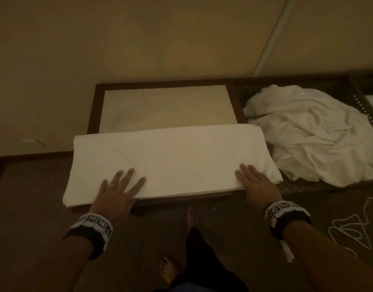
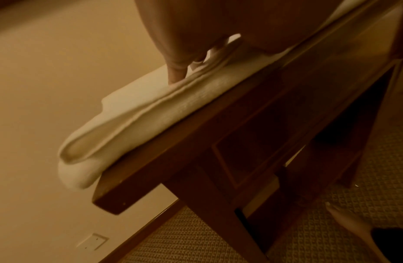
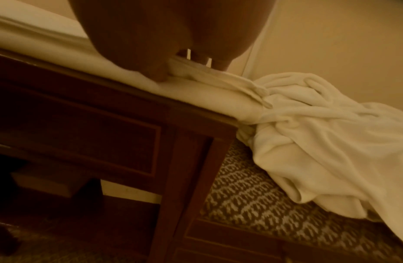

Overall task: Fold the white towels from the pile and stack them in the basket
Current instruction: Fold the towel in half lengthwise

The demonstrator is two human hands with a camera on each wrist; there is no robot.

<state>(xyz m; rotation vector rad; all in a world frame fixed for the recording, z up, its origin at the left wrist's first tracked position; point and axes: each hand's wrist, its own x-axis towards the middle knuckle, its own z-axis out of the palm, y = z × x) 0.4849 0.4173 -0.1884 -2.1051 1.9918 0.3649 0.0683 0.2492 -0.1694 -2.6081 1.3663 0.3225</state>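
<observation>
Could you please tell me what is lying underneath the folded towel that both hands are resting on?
The folded towel lies on a dark wooden table, overhanging its left end. The tabletop beneath it is covered.

Left hand (image 2: 184,35) at twelve o'clock, finger pressing folded white towel (image 2: 137,121) along wooden table (image 2: 229,124) edge; carpet (image 2: 196,240) at six.

A dark wooden tabletop (image 1: 92,114) stands mid-frame against the wall; a white cord (image 1: 347,230) lies lower right on carpet (image 1: 33,197).

No text can be read; the wristbands (image 1: 286,211) bear only black-and-white marker patterns.
</observation>
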